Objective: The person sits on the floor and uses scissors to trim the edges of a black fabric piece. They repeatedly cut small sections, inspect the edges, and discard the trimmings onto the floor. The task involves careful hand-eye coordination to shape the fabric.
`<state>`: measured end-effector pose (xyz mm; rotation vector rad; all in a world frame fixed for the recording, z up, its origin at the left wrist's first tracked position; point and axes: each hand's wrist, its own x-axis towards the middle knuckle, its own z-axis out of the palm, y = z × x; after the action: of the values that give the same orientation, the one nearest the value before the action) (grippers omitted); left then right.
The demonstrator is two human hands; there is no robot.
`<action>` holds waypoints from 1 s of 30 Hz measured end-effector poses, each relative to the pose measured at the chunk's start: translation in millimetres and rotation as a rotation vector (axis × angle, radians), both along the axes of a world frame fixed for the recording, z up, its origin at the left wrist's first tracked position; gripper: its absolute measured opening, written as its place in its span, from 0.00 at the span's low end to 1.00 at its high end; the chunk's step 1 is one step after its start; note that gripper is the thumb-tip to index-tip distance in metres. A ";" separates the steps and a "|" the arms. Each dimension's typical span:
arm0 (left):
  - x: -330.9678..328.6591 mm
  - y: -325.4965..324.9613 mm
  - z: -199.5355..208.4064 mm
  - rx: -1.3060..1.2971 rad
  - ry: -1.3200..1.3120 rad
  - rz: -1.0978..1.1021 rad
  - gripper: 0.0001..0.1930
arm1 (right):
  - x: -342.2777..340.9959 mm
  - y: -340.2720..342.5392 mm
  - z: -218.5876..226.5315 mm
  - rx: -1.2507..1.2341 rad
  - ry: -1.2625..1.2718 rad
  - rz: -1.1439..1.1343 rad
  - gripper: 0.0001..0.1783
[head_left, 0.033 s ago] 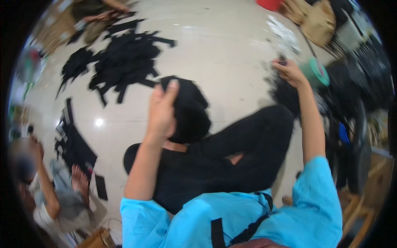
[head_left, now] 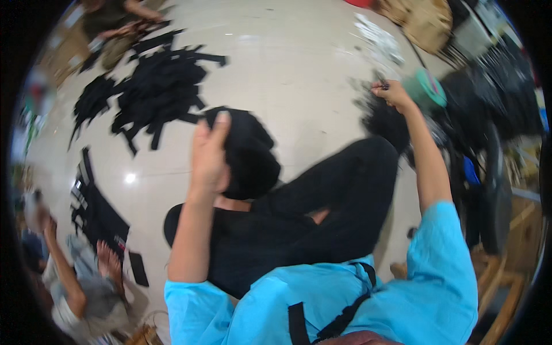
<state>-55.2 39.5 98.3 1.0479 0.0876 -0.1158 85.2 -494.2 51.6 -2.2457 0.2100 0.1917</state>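
Note:
In front of my crossed legs, my left hand (head_left: 208,155) grips a bunched black cloth piece (head_left: 250,158) by its left edge, thumb uppermost. The cloth hangs above my lap near the floor. My right arm reaches out to the far right. There my right hand (head_left: 395,95) is closed around a small dark tool (head_left: 384,85), possibly snips; blur hides its exact kind. Below that hand lies a dark heap of scraps (head_left: 384,123), with a green tub (head_left: 424,89) just to its right.
Black strapped pieces form a large pile (head_left: 164,86) at far left, and a black panel (head_left: 100,201) lies nearer. A seated co-worker (head_left: 86,287) is at left, another person (head_left: 112,23) at far left. White scraps (head_left: 379,40) and black bags (head_left: 489,86) lie at right.
The whole view has shifted slightly, so the scene sits a little further left. Both hands keep almost the same places and grips.

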 end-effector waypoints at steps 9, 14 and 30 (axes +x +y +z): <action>7.9 -7.6 -3.9 0.086 -0.010 -0.025 0.14 | -57.1 -169.6 -18.1 -0.221 -0.143 -0.809 0.13; 11.1 -23.3 -8.9 0.055 0.069 -0.115 0.12 | -79.6 -154.9 28.7 -0.473 -0.543 -0.606 0.18; -0.9 -20.5 -17.5 -0.068 0.201 -0.005 0.13 | -155.0 355.6 64.2 0.838 -0.024 0.424 0.24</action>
<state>-56.1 19.0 80.8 0.9664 0.2615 -0.2274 -69.7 -138.6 115.8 -1.4271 -0.3183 0.3941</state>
